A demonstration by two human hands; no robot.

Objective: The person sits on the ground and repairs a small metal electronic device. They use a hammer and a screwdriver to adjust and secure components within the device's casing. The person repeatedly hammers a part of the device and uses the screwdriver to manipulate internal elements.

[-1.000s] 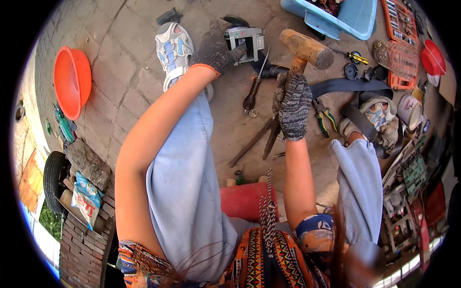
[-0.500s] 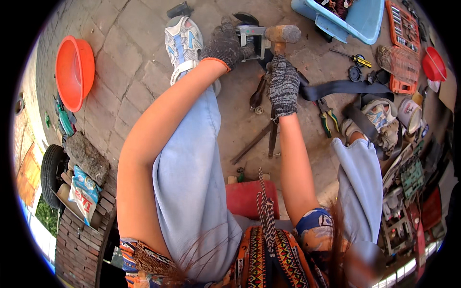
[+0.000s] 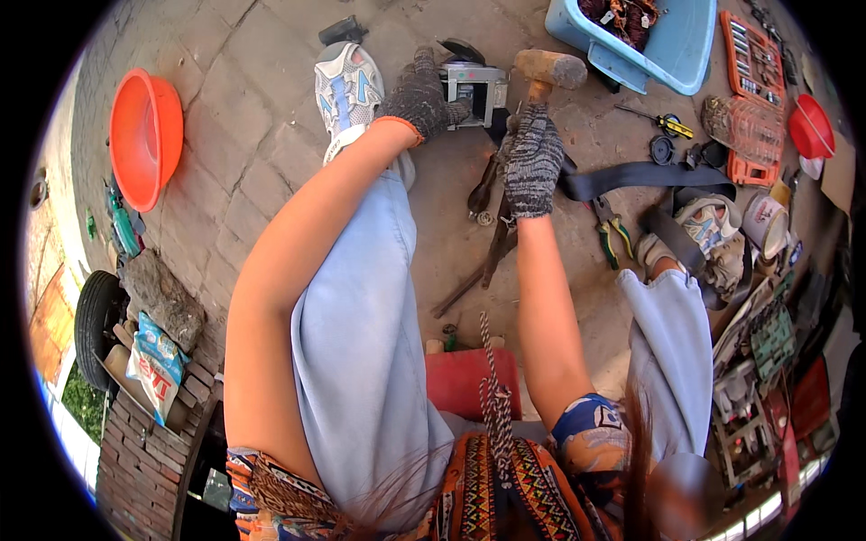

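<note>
On the paving, a grey metal frame (image 3: pixel 478 74) with an open middle stands near my left shoe, and a dark round part sits at its back. My left hand (image 3: pixel 419 99), in a dark knitted glove, grips the frame's left side, thumb reaching toward its opening. In my gloved right hand (image 3: pixel 534 167) is a hammer (image 3: pixel 552 68), its handle wrapped by the fingers and its worn head just right of the frame, apart from it. A dark handled tool (image 3: pixel 483 189) lies left of my right hand.
Pliers (image 3: pixel 612 233), a black strap (image 3: pixel 645 169) and a yellow-handled screwdriver (image 3: pixel 675 125) lie to the right. Beyond them are a blue tub (image 3: pixel 622 65) and an orange socket case (image 3: pixel 758 59). An orange basin (image 3: pixel 167 135) stands left; metal bars (image 3: pixel 474 279) lie between my legs.
The hammer head has shifted slightly right, away from the frame, and its handle tilts more. My left hand keeps its hold on the frame.
</note>
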